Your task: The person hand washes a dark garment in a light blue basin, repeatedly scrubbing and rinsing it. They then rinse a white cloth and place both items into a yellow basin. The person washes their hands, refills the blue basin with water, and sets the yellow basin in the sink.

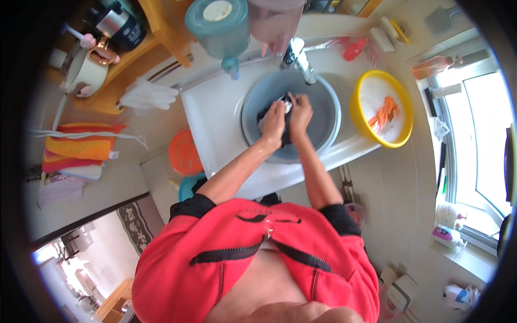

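Note:
A grey plastic basin (323, 117) sits in the white sink below the metal faucet (303, 66). Inside it, both hands grip a dark wet-looking cloth (264, 115) that has a white patch near my fingers. My left hand (274, 125) is closed on the cloth near the basin's middle. Close beside it on the right, my right hand (301, 115) also grasps the cloth. The hands hide much of the fabric, so its kind cannot be told. To the right, a yellow basin (407, 121) holds sudsy water and an orange cloth (385, 111).
Two upturned water jugs, one blue (218, 36) and one pinkish (274, 20), hang over the sink's back. White gloves (147, 96) and coloured towels (80, 147) hang at left. A red bottle (355, 49) lies behind the yellow basin. An orange round lid (183, 152) is beside the sink.

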Motion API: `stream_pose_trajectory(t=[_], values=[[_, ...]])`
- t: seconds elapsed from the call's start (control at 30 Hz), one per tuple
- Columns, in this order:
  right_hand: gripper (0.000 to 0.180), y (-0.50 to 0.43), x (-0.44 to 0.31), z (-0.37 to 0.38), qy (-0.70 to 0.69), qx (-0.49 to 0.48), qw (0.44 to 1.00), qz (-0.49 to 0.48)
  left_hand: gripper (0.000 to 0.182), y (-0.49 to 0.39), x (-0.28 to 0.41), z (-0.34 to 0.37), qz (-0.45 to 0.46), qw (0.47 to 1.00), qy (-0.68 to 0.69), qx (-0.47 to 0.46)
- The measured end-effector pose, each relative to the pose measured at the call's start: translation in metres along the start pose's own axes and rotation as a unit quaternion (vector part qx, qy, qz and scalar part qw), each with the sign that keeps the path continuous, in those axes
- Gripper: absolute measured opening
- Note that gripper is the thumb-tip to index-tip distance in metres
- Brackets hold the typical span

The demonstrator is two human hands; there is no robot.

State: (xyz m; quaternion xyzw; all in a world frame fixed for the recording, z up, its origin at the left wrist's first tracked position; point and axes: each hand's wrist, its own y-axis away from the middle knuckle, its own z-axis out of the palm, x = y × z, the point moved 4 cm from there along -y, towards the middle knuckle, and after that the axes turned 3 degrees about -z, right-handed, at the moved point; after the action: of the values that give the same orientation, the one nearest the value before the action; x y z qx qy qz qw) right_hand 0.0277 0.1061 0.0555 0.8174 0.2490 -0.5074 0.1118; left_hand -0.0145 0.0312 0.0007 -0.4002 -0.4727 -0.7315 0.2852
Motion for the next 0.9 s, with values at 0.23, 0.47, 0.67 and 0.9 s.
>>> stream_pose_trajectory(t=[0.23, 0.47, 0.67, 0.9], values=[[0.046, 0.018, -0.008, 0.013, 0.072, -0.101, 0.992, -0.008, 0.031, -0.016, -0.008, -0.022, -0.116, 0.981, 0.157, -0.009], [0.04, 0.03, -0.009, 0.026, 0.032, -0.152, 0.985, -0.081, 0.038, -0.027, -0.029, -0.022, -0.187, 0.93, 0.261, -0.178], [0.039, -0.011, 0.032, 0.029, 0.093, -0.044, 0.993, 0.06, 0.028, 0.001, -0.032, -0.029, -0.184, 0.979, 0.075, -0.056], [0.05, -0.04, 0.05, 0.02, -0.2, -0.329, 0.916, 0.11, 0.044, 0.0, 0.03, -0.038, -0.018, 0.991, 0.044, -0.126]])
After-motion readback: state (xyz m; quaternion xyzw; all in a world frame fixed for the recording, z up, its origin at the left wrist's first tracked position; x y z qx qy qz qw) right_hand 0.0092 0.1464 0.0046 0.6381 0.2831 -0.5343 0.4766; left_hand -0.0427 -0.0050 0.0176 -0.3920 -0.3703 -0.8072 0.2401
